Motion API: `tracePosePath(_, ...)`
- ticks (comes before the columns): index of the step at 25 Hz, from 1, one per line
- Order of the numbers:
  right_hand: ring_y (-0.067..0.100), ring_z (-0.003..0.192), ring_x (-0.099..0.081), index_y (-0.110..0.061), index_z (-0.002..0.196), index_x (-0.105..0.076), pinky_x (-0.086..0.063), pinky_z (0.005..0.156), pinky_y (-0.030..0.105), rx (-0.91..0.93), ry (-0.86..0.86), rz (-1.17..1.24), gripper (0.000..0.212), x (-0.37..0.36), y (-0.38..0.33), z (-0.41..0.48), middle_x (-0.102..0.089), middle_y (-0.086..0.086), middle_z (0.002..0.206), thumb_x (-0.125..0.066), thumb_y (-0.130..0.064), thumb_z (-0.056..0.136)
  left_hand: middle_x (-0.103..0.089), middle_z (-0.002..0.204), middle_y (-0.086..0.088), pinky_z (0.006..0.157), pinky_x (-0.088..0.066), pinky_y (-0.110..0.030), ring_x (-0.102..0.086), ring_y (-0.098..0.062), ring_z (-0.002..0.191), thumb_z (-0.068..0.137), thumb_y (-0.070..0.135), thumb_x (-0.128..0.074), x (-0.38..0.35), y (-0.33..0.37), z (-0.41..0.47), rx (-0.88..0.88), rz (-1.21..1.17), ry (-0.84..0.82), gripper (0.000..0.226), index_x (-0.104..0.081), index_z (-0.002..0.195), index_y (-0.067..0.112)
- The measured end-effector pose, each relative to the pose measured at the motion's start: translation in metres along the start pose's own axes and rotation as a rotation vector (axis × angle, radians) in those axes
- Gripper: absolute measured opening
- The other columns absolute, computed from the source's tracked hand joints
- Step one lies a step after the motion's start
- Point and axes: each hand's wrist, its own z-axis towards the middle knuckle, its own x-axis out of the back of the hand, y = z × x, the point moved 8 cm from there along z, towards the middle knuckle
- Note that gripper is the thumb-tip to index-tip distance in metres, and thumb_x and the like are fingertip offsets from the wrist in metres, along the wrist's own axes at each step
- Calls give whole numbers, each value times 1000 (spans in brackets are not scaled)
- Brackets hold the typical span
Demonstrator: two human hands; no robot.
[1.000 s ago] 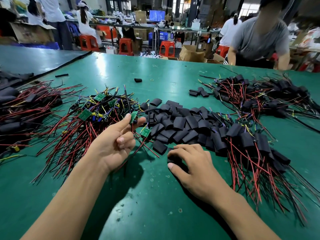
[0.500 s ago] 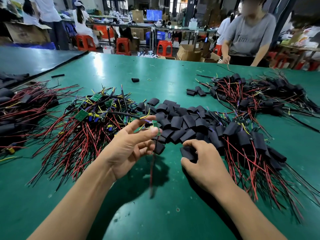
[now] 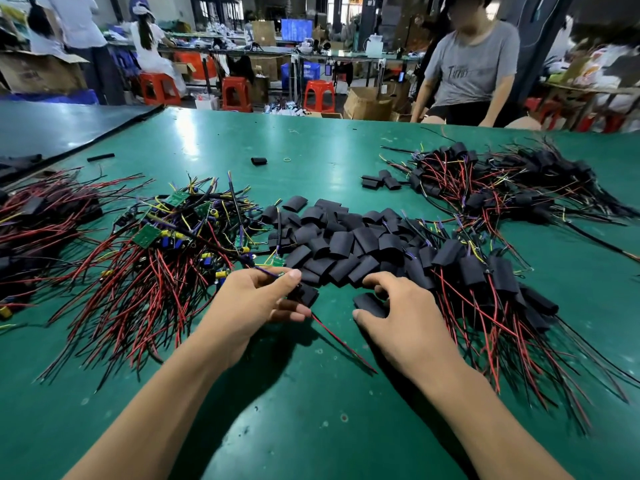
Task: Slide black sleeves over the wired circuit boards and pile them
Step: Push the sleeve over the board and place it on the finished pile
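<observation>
— Left side?
— My left hand (image 3: 256,306) pinches a wired circuit board (image 3: 281,271) between thumb and forefinger; its red wire (image 3: 332,336) trails toward four o'clock.
— Right?
— My right hand (image 3: 398,317), at three o'clock from it, curls thumb and fingers round one black sleeve (image 3: 369,304), just six o'clock of the sleeve heap (image 3: 346,244).

A green table (image 3: 214,140) is stretching into a crowded workshop, light glaring off it. Red stools (image 3: 236,93), boxes (image 3: 369,105) and benches (image 3: 346,55) are standing behind, and a screen (image 3: 296,29) is glowing blue.
</observation>
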Motion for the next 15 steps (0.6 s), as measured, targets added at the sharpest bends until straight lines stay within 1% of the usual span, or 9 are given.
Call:
tracePosePath(1,19,108,-59,-26,123,-64,-45,93,27,-3,3,30,47,1,0,0,-66,0,114,-77,-29,79,-69,73,-17,51,-57,-25,-70,-25,56,89,13,-70,1,0,0,4,2,-5,22,-65,99,-7)
tracePosePath(4,7,96,-63,-28,119,-67,-38,75,3,-38,-32,186,47,2,1,0,-70,-8,106,-81,-24,75,-73,73,-19,50,-55,-24,-70,-24,55,87,19,-73,5,7,-2,-44,97,22,27,-67,96,-6)
tracePosePath(6,-8,88,-63,-30,112,-68,-37,71,-2,-39,-31,308,43,5,0,1,-71,-17,99,-84,-19,73,-73,70,-16,47,-54,-24,-69,-25,53,87,25,-74,11,10,-3,-69,104,77,31,-67,92,-6)
tracePosePath(8,-11,89,-64,-29,106,-68,-41,76,1,-37,25,458,38,13,-1,3,-73,-16,97,-84,-15,74,-70,65,-14,44,-53,-24,-68,-24,50,87,27,-74,17,14,-2,-104,96,139,35,-66,89,-7)
tracePosePath(10,-1,94,-68,-25,104,-68,-48,88,15,-55,78,665,35,19,2,5,-75,-8,99,-83,-10,77,-70,66,-14,45,-54,-25,-69,-26,52,88,25,-74,21,14,-1,-123,59,171,34,-66,88,-8)
tracePosePath(11,5,96,-69,-24,104,-68,-50,89,21,-77,95,771,34,21,5,5,-75,-6,99,-82,-8,77,-70,69,-15,47,-56,-26,-70,-27,54,87,23,-74,22,13,0,-118,20,176,31,-66,89,-7)
tracePosePath(12,6,94,-70,-23,103,-68,-52,86,22,-105,111,864,33,21,8,7,-76,-5,97,-81,-6,78,-69,72,-16,49,-57,-26,-70,-27,55,87,20,-74,23,12,1,-106,-31,174,28,-66,90,-7)
tracePosePath(14,3,85,-69,-21,103,-68,-52,74,16,-159,139,1007,32,22,13,8,-76,-8,88,-79,-4,79,-70,77,-18,53,-58,-24,-71,-25,58,85,11,-74,22,10,3,-69,-141,136,22,-66,93,-8)
tracePosePath(15,2,82,-68,-20,104,-68,-51,71,15,-181,153,1058,31,22,15,9,-75,-9,86,-79,-3,80,-71,80,-19,56,-59,-24,-71,-25,61,85,7,-73,21,9,4,-41,-187,108,20,-66,95,-9)
